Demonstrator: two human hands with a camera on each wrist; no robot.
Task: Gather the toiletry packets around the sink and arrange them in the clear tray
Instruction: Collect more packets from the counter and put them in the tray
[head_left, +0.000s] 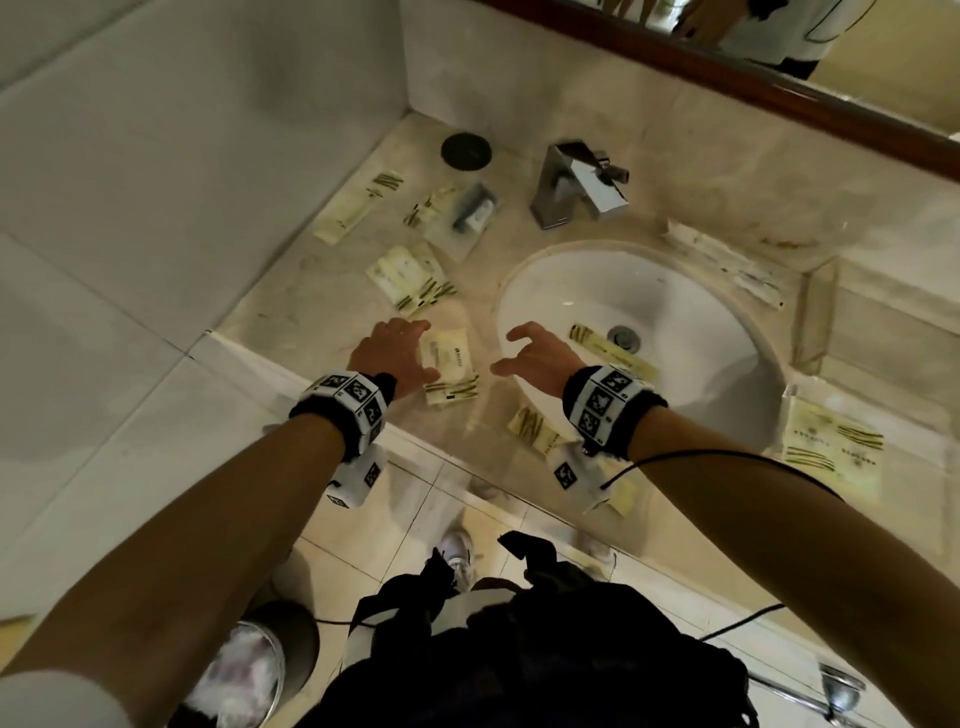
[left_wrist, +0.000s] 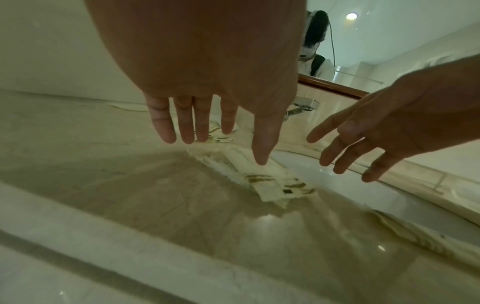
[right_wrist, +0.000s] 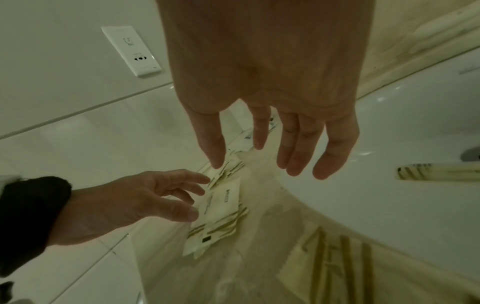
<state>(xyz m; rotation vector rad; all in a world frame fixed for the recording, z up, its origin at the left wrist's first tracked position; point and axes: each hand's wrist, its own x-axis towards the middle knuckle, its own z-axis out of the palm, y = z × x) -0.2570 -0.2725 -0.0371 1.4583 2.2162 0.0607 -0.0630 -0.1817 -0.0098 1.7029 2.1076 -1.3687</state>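
Just beneath the left hand (head_left: 390, 355), its fingers (left_wrist: 159, 123) spread and empty, the packets (head_left: 450, 370).

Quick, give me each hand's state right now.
Left hand: open, fingers spread over the packet pile by the sink, gripping nothing.
Right hand: open, fingers loosely curled, holding nothing.

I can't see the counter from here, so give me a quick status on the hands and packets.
Left hand and right hand both open, empty. Packet pile under left hand, not gripped. One packet lying in the sink basin. Nothing blocking.
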